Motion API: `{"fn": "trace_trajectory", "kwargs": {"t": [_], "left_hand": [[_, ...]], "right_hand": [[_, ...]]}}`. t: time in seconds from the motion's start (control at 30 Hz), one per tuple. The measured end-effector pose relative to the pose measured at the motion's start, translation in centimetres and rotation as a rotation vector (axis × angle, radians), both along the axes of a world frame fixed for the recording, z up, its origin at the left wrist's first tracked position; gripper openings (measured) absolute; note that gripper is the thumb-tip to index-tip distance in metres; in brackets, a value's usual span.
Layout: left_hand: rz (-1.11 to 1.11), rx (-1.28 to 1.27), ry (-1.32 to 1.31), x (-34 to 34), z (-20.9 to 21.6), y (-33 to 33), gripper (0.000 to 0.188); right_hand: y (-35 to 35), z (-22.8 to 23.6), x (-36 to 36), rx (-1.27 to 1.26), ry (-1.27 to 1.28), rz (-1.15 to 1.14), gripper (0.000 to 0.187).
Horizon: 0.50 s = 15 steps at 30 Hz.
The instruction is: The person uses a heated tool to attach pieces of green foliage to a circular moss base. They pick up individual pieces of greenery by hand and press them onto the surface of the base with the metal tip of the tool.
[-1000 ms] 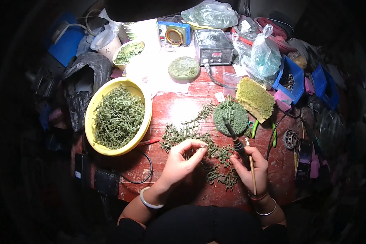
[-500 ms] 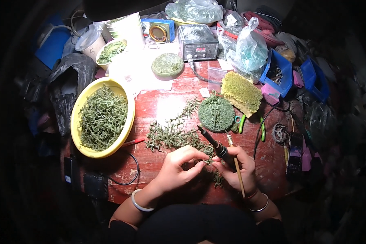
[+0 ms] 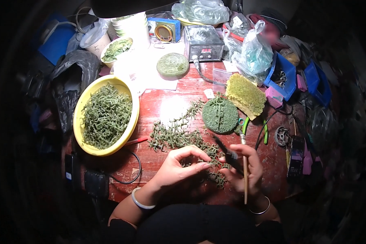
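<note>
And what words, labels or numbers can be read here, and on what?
I don't copy text, only place it:
Control box: red lit digits on its display; panel print too small.
White tag beside green disc: any marks too small to read.
Flat clear bag: faint marks, unreadable.

Basin (image 3: 135, 110) left, sponge (image 3: 248, 95) right — disc (image 3: 210, 117) between, pieces (image 3: 175, 136) on the table (image 3: 274, 173) — control box (image 3: 203, 45) behind.

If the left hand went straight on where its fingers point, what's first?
Probably the right hand; the loose green pieces in between seem to lie lower, though depth is unclear.
</note>
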<state>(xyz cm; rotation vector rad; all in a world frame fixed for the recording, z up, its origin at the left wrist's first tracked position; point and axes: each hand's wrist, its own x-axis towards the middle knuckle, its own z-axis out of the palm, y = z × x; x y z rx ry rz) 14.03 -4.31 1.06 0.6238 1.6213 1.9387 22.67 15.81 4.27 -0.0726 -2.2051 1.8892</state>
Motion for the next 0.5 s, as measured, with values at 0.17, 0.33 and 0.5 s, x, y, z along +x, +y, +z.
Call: {"fn": "trace_trajectory", "kwargs": {"t": [0.17, 0.33, 0.5], "left_hand": [[-0.012, -0.067, -0.052, -0.2, 0.5, -0.3, 0.012], [0.006, -0.023, -0.083, -0.2, 0.1, -0.1, 0.012], [0.043, 0.009, -0.071, 0.0, -0.4, 0.1, 0.014]], "right_hand": [[1.4, 2.1, 0.7, -0.108, -0.168, 0.126, 0.032], [1.2, 1.1, -0.5, 0.191, 0.191, 0.151, 0.017], [0.8, 1.1, -0.2, 0.184, 0.124, 0.126, 0.019]]}}
